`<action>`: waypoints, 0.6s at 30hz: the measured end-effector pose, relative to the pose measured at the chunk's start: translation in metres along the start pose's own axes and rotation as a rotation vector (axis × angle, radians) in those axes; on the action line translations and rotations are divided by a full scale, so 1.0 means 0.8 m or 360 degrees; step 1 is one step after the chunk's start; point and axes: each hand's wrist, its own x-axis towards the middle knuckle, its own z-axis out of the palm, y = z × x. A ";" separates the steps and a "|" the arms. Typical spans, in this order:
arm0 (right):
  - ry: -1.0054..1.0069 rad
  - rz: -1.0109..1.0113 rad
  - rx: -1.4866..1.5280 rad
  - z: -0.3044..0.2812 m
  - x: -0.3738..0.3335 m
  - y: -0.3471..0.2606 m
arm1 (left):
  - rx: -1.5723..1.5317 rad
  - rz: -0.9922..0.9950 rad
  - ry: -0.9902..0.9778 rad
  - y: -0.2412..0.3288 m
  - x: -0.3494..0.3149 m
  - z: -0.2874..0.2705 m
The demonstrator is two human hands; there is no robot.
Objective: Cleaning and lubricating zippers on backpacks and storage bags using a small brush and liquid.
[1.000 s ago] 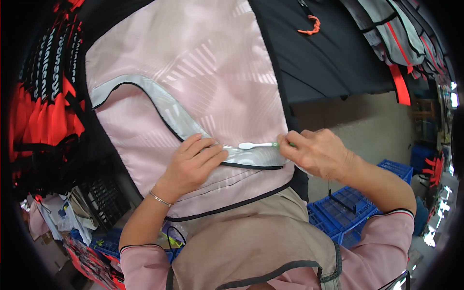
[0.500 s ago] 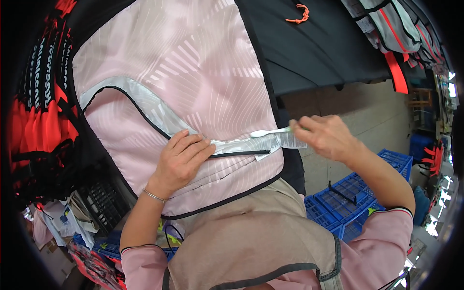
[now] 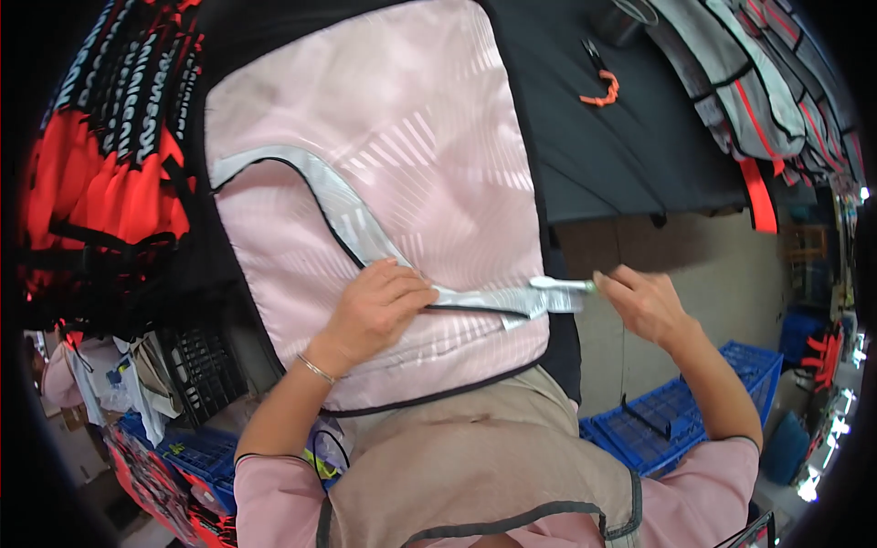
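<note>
A pink patterned fabric panel (image 3: 365,110) with black edging lies in front of me. Across it curves a silvery-grey strip (image 3: 333,196) bordered in black. My left hand (image 3: 384,306) lies on the strip and panel, palm down, fingers stretched out. Past the panel's right edge, my right hand (image 3: 644,306) pinches a slim white tool (image 3: 553,285) with a rounded end and some green near my fingers. The tool's white end is over the strip's right end, by a pale translucent piece (image 3: 553,301). Blur hides whether it touches.
Red-and-black straps (image 3: 119,173) hang at the left. On the dark work surface (image 3: 612,173) lie snips with an orange cord (image 3: 600,87); a dark cup (image 3: 623,20) stands beyond. Grey pieces (image 3: 758,100) are piled at the far right. A blue crate (image 3: 676,411) stands below right.
My right hand has drawn the white tool to the right, toward the strip's end. My left hand stays on the strip. The whole view has shifted, bringing the cup into sight.
</note>
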 end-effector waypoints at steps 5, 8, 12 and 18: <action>0.0740 0.0479 0.0636 0.010 0.018 0.029 | -0.0043 -0.0165 -0.0438 0.107 -0.010 -0.012; 0.1065 0.1006 0.1041 -0.024 0.082 0.042 | 0.0224 -0.0046 -0.0544 0.133 -0.050 0.016; 0.1190 0.0944 0.0641 -0.027 0.171 0.123 | 0.0724 -0.0223 -0.0542 0.140 -0.080 0.041; 0.0923 0.1210 0.0087 -0.009 0.269 0.172 | 0.0636 -0.0257 -0.0323 0.121 -0.087 0.045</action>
